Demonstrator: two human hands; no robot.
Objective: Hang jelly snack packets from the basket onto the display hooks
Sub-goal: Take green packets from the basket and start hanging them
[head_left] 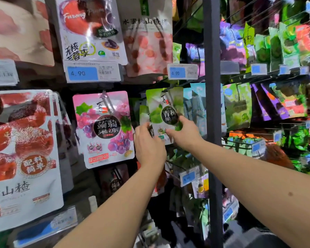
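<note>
A green jelly packet [164, 106] hangs at the middle of the display, its top hole at a metal hook [166, 90]. My right hand [183, 134] grips its lower right part, thumb across the dark round label. My left hand [148, 144] holds the packet's lower left edge, fingers behind it. More green packets [143, 113] hang behind on the same hook. A pink grape jelly packet [104, 127] hangs on the hook to the left. The basket is out of view.
A dark upright post [212, 122] stands just right of my hands. Price tags [182, 71] stick out on hook ends above, and another tag [188, 177] below. Large red hawthorn bags [21, 149] hang at the left; many snack bags fill the right racks.
</note>
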